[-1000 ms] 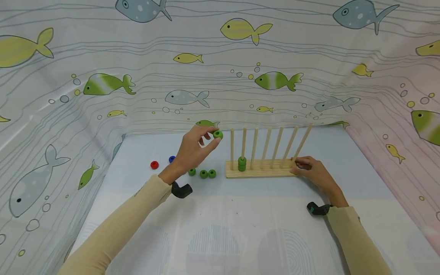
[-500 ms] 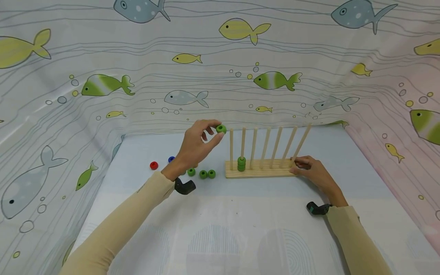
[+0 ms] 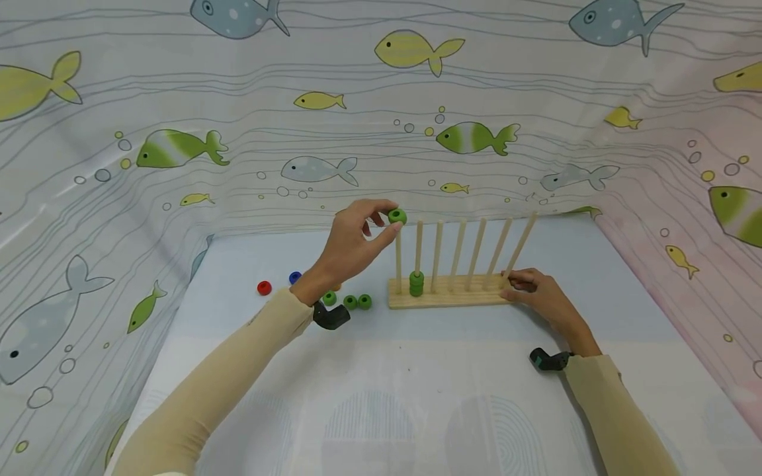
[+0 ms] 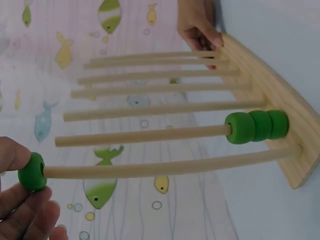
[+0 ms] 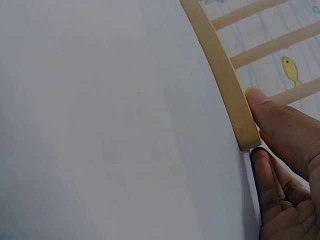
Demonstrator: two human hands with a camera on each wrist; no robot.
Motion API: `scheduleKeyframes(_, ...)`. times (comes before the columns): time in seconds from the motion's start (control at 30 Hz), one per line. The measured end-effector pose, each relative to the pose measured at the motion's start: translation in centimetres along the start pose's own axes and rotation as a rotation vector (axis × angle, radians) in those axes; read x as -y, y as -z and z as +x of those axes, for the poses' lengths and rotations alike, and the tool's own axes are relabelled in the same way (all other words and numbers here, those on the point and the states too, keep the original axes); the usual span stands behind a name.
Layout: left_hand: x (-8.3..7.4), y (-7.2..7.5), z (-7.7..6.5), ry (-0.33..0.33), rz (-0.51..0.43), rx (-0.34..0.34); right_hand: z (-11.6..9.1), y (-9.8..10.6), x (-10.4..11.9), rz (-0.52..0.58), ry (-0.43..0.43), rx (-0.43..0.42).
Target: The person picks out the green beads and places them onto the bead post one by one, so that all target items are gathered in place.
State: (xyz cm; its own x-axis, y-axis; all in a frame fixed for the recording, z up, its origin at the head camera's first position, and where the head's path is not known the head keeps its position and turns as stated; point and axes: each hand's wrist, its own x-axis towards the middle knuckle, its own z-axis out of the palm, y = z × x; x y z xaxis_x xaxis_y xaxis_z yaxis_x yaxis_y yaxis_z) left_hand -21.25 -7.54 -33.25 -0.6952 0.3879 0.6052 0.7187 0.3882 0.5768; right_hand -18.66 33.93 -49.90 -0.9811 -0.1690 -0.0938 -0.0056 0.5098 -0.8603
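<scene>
Between thumb and fingers my left hand (image 3: 354, 243) pinches a green bead (image 3: 397, 216) at the top of the leftmost peg (image 3: 399, 261). In the left wrist view the held bead (image 4: 31, 172) has its hole at the peg's tip; whether the tip is inside cannot be told. A wooden peg rack (image 3: 452, 301) stands upright on the table, with several pegs. Three green beads (image 4: 257, 126) are stacked low on its second peg. My right hand (image 3: 549, 303) holds the rack's right end, its thumb (image 5: 280, 120) on the base and fingers curled by the end.
Left of the rack lie loose beads: a red bead (image 3: 264, 287), a blue bead (image 3: 294, 277) and several green beads (image 3: 350, 302). My left wrist partly hides an orange bead. A fish-printed sheet (image 3: 357, 132) rises behind the table.
My left hand has carried the green bead up and to the right, from beside the leftmost peg to its tip. The right hand stays on the rack.
</scene>
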Motion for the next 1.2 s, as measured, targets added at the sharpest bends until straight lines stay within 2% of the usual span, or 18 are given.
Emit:
scheduleKeyframes(0.3, -0.6, -1.2, 0.8, 0.032, 0.003, 0.048, 0.1, -0.1, -0.3, -0.011, 0.005, -0.008)
scheduleKeyframes(0.63, -0.8, -2.2, 1.5, 0.000, -0.011, 0.051, 0.2, -0.1, -0.2, -0.013, -0.002, -0.012)
scheduleKeyframes(1.2, -1.0, -2.4, 2.1, 0.003, -0.013, 0.082, -0.1, -0.1, 0.3, -0.022, -0.006, -0.010)
